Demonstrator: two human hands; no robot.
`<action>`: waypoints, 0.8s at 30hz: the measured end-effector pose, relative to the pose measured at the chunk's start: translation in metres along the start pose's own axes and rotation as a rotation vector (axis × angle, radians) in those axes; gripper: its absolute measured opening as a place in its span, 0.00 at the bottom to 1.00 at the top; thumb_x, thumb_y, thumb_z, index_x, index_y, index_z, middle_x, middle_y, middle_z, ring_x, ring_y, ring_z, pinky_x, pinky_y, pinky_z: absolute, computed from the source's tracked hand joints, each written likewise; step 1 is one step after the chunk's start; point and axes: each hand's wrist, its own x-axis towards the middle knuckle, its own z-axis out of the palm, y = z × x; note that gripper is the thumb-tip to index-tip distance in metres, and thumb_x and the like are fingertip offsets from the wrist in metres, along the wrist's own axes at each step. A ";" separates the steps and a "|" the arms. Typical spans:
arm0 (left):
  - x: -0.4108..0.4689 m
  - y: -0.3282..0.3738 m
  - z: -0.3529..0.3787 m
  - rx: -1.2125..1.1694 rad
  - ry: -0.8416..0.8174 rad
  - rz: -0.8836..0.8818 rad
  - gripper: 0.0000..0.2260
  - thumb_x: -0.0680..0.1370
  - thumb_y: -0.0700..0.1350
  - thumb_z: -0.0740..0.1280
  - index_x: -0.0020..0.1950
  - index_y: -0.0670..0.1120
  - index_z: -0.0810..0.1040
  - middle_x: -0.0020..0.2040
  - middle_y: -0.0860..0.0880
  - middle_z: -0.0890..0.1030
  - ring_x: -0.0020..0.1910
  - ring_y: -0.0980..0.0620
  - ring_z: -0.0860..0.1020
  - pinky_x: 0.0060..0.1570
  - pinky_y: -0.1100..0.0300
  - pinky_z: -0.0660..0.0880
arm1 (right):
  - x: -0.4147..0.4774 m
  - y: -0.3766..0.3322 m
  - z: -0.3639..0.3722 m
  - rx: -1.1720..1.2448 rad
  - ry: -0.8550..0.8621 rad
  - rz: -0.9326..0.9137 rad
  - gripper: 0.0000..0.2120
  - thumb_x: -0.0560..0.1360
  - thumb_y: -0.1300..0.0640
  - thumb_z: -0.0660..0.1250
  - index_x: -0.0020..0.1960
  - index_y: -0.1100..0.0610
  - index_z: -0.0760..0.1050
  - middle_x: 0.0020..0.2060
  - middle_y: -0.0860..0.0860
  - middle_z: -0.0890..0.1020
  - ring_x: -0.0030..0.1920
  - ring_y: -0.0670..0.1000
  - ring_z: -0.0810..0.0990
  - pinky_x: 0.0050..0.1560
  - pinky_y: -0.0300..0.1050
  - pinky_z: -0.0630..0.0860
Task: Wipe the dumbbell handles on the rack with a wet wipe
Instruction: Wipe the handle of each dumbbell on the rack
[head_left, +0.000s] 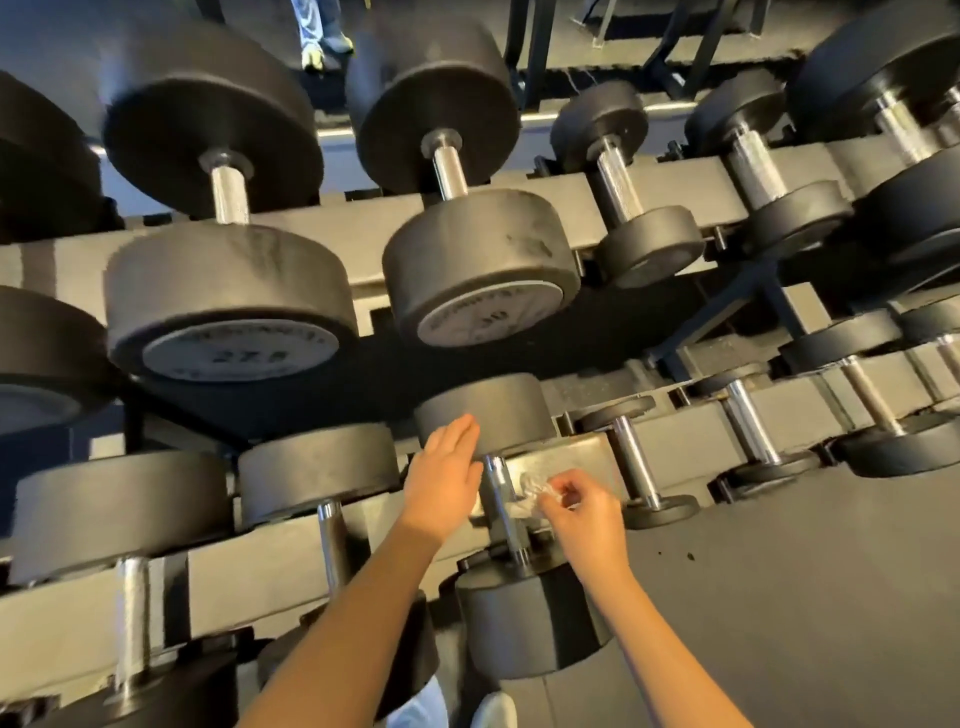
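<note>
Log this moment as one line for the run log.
step: wiping handle | left hand: open, against dumbbell head | right hand: pinches wipe at handle

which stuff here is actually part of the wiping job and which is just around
In the job: wet wipe, right hand pinching it, dumbbell handle beside it, left hand on that dumbbell's head, other rack handles.
Just around: floor mat, someone's shoes behind the rack.

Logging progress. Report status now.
Left grip open, resting on black rubber dumbbell head. Right grip pinching crumpled pale wet wipe at shiny chrome dumbbell handle. Nothing in the way.
</note>
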 end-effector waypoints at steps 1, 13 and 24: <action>-0.001 -0.002 0.006 0.006 0.044 0.029 0.24 0.81 0.45 0.60 0.76 0.45 0.60 0.77 0.50 0.59 0.75 0.50 0.57 0.74 0.56 0.56 | -0.002 0.008 0.002 -0.019 -0.012 -0.009 0.05 0.70 0.62 0.72 0.41 0.54 0.77 0.38 0.50 0.79 0.38 0.48 0.77 0.37 0.34 0.69; -0.005 -0.027 0.053 -0.089 0.393 0.134 0.20 0.78 0.44 0.57 0.70 0.43 0.71 0.70 0.42 0.69 0.68 0.44 0.65 0.66 0.54 0.63 | 0.042 0.037 0.067 -0.059 -0.053 0.025 0.02 0.73 0.62 0.69 0.42 0.57 0.79 0.36 0.51 0.81 0.38 0.49 0.78 0.39 0.39 0.70; -0.007 -0.026 0.057 -0.107 0.370 0.055 0.25 0.79 0.37 0.63 0.75 0.49 0.62 0.74 0.48 0.64 0.73 0.48 0.58 0.69 0.61 0.51 | 0.052 0.045 0.072 0.052 -0.119 0.155 0.06 0.70 0.66 0.73 0.39 0.57 0.80 0.36 0.51 0.81 0.37 0.48 0.78 0.37 0.31 0.72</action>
